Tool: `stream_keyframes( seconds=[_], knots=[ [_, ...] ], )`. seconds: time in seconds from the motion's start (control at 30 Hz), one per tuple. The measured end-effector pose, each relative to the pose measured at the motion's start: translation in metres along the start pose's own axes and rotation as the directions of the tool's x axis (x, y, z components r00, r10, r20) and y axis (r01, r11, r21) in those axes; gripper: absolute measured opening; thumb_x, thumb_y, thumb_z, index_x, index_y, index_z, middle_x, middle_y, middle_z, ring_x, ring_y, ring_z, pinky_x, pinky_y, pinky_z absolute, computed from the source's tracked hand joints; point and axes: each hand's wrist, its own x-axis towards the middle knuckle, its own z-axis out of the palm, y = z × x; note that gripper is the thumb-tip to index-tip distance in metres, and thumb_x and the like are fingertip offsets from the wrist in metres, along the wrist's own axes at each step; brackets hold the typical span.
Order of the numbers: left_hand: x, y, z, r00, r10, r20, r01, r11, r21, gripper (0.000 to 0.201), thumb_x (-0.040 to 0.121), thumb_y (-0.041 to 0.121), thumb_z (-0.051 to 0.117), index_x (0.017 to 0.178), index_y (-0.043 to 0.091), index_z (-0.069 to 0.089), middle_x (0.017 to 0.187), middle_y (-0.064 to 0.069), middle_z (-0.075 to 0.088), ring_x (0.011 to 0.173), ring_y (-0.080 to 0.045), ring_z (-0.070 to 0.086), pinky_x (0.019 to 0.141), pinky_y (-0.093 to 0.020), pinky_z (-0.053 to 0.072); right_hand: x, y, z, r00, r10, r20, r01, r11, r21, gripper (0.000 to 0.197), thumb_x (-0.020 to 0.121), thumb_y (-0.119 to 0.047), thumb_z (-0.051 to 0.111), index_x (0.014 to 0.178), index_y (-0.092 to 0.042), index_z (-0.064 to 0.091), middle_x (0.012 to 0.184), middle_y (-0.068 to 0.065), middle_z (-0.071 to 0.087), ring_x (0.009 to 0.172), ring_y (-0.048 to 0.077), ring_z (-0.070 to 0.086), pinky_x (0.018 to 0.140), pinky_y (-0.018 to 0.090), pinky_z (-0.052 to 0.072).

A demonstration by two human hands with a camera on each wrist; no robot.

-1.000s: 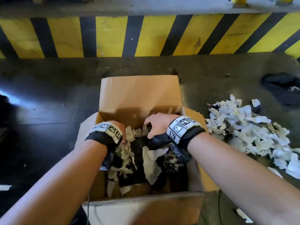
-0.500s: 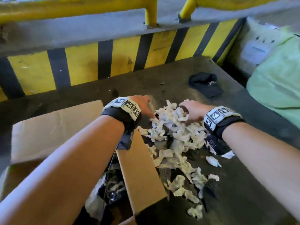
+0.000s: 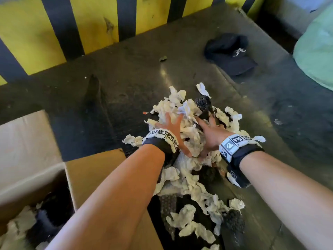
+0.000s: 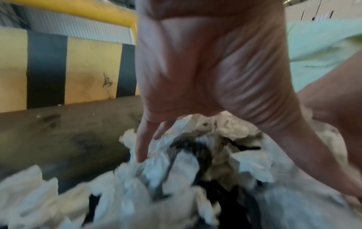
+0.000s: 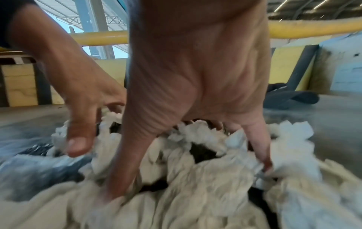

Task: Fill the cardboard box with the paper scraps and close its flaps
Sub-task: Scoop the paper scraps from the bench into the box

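The cardboard box (image 3: 32, 179) stands at the lower left with its flaps open; its right flap (image 3: 93, 174) lies out toward the pile, and white and dark scraps (image 3: 18, 226) lie inside. To its right, a heap of crumpled white paper scraps (image 3: 189, 170) mixed with dark pieces covers the floor. My left hand (image 3: 171, 123) and right hand (image 3: 210, 129) are side by side on top of the heap, fingers spread and pushed down into the paper. In the wrist views the left hand (image 4: 205, 69) and right hand (image 5: 195, 77) reach straight-fingered into scraps (image 5: 195, 178); nothing is lifted.
A black cap (image 3: 230, 53) lies on the dark floor beyond the heap. A yellow-and-black striped barrier (image 3: 90, 20) closes off the far side, with a yellow rail (image 5: 313, 29) above it. A pale green sack (image 3: 317, 56) sits at the far right.
A second ago both hands were inside the box. They have swung right to the heap and now lie spread and pushed into it.
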Motion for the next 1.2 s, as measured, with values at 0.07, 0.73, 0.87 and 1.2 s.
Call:
stream_keyframes(
  seconds=[0.07, 0.73, 0.87, 1.2],
  knots=[
    [0.008, 0.005, 0.015, 1.0, 0.021, -0.021, -0.021, 1.0, 0.007, 0.162, 0.037, 0.067, 0.094, 0.152, 0.047, -0.019, 0.162, -0.01, -0.032, 0.146, -0.06, 0.006, 0.107, -0.073, 0.033, 0.004, -0.002, 0.005, 0.997, 0.005, -0.075, -0.009, 0.998, -0.057, 0.132, 0.066, -0.025, 0.096, 0.16, -0.039, 0.004, 0.168, 0.014, -0.004, 0.146, 0.051, 0.026, 0.105, 0.057, 0.049],
    [-0.113, 0.015, -0.069, 0.825, 0.246, -0.509, -0.284, 0.959, 0.003, 0.043, 0.078, 0.019, 0.074, 0.116, 0.02, 0.054, 0.105, -0.011, 0.06, 0.097, -0.035, 0.061, 0.084, -0.045, 0.057, -0.112, -0.05, -0.086, 0.907, -0.139, -0.398, 0.169, 0.985, 0.041, 0.033, 0.081, -0.027, 0.066, 0.113, -0.032, 0.063, 0.119, 0.014, 0.064, 0.106, 0.043, 0.066, 0.088, 0.041, 0.052],
    [-0.18, -0.014, -0.092, 0.771, 0.243, -0.589, -0.285, 0.958, 0.022, 0.043, 0.079, 0.028, 0.068, 0.119, 0.02, 0.053, 0.109, -0.008, 0.059, 0.098, -0.033, 0.061, 0.073, -0.032, 0.043, -0.18, -0.094, -0.108, 0.861, -0.204, -0.466, 0.233, 0.972, 0.005, 0.032, 0.083, -0.019, 0.067, 0.115, -0.027, 0.066, 0.125, 0.015, 0.065, 0.112, 0.041, 0.065, 0.095, 0.045, 0.054],
    [-0.373, -0.158, -0.074, 0.757, 0.062, -0.65, -0.14, 0.988, -0.068, 0.037, 0.08, 0.027, 0.076, 0.097, 0.026, 0.044, 0.093, 0.0, 0.048, 0.09, -0.02, 0.049, 0.072, -0.031, 0.042, -0.277, -0.273, -0.076, 0.866, -0.382, -0.324, 0.361, 0.924, -0.125, 0.027, 0.089, -0.012, 0.064, 0.072, -0.026, 0.049, 0.098, 0.006, 0.066, 0.086, 0.024, 0.058, 0.089, 0.04, 0.056]
  ],
)
